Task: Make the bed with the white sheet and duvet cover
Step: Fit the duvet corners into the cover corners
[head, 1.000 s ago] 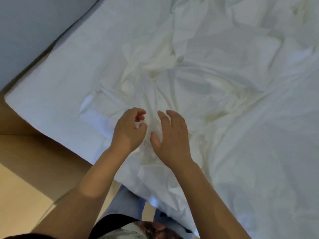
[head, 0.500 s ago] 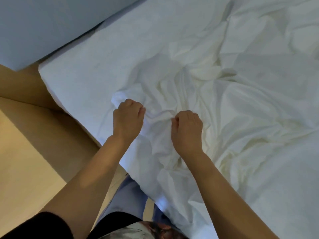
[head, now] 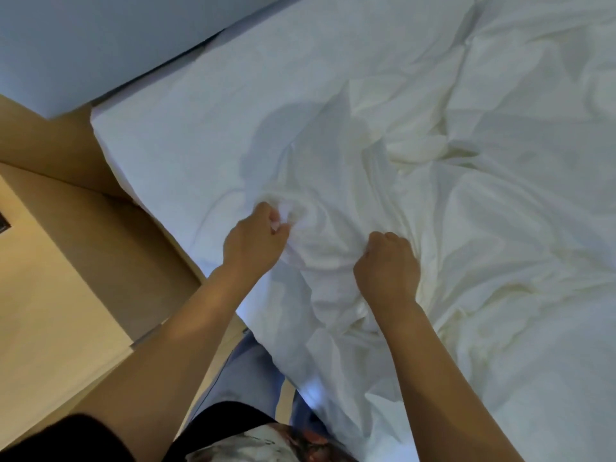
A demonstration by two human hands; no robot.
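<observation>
Your left hand [head: 255, 240] has its grip curled tight, pinching a small tuft of white cloth between thumb and fingers. Your right hand [head: 386, 266] is just beside it, fist closed with the rumpled cloth gathered under the knuckles. What you hold looks like the duvet cover [head: 450, 201], though with both layers white the line between them is hard to make out. The cover lies crumpled across the middle and right of the bed [head: 110, 138], with folds radiating from your hands. The sheet [head: 200, 105] lies smoother toward the far left corner, next to a grey-blue wall panel [head: 83, 35]. Your jeans [head: 246, 371] touch the bed's near edge, above the tan floor [head: 50, 278].
</observation>
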